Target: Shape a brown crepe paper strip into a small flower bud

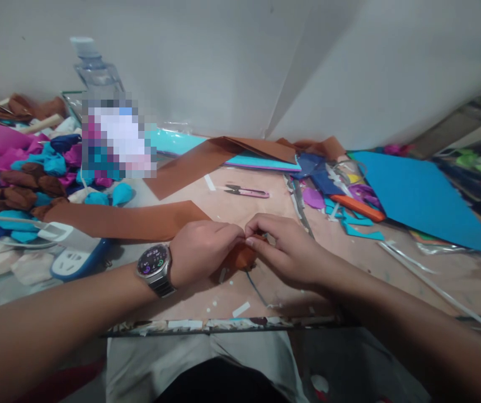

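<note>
My left hand (204,246), with a watch (153,263) on its wrist, meets my right hand (286,246) over the near middle of the table. Both are closed, thumbs and fingertips pinching the top of a small orange-brown bundle (245,258), partly hidden by the fingers. A thin dark thread (258,290) trails from beneath it over the board. Beside my left hand lies a brown strip (127,220), one end running under or behind it. Beyond the hands rest pink-handled thread snips (249,192) and a second, folded brown strip (198,165).
At left are a heap of coloured puffs (22,190), a power strip (75,258) with a white plug, and a clear bottle (95,70) behind a blurred-out patch. An orange cutter (358,207), scraps and a blue sheet (416,196) lie right. A wall (224,67) bounds the back.
</note>
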Available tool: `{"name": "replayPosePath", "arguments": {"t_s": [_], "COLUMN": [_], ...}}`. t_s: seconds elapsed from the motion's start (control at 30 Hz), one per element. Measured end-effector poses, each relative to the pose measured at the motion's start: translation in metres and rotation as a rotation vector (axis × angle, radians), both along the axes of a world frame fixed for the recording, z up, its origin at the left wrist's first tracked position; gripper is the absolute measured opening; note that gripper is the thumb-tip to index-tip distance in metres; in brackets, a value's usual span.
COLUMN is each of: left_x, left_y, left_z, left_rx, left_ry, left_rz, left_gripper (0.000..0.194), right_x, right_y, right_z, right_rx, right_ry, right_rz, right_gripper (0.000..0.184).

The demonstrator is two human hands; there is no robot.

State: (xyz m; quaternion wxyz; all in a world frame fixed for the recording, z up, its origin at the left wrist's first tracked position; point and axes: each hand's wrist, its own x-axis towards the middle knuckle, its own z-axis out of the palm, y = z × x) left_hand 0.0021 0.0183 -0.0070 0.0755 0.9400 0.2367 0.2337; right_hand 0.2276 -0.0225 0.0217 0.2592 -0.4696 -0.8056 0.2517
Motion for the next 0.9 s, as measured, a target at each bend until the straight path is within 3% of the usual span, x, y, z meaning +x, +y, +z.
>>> {"name": "replayPosePath", "arguments": {"t_s": [0.33, 0.7, 0.9], "left_x": [0.0016, 0.0042, 0.0059], "left_y": [0.0031, 0.0002, 0.002], "left_z": [-0.0048, -0.0016, 0.0019], "left_rx": [0.048, 0.116, 0.034], "left_ry": [0.008, -0.016, -0.05], "left_rz": [-0.021, -0.045, 0.023], "left_gripper": [0.016, 0.018, 0.021], "right_x": [0.0, 0.0003, 0.0002], "right_y": [0.0012, 0.0015, 0.0022], "right_z": [0.0012, 0.0002, 0.0012], "right_rx": [-0.084, -0.302, -0.204], "right_ry": [0.009, 0.109, 0.105], "right_rz": [-0.032, -0.012, -0.052], "right_gripper": [0.006, 0.012, 0.01]}}
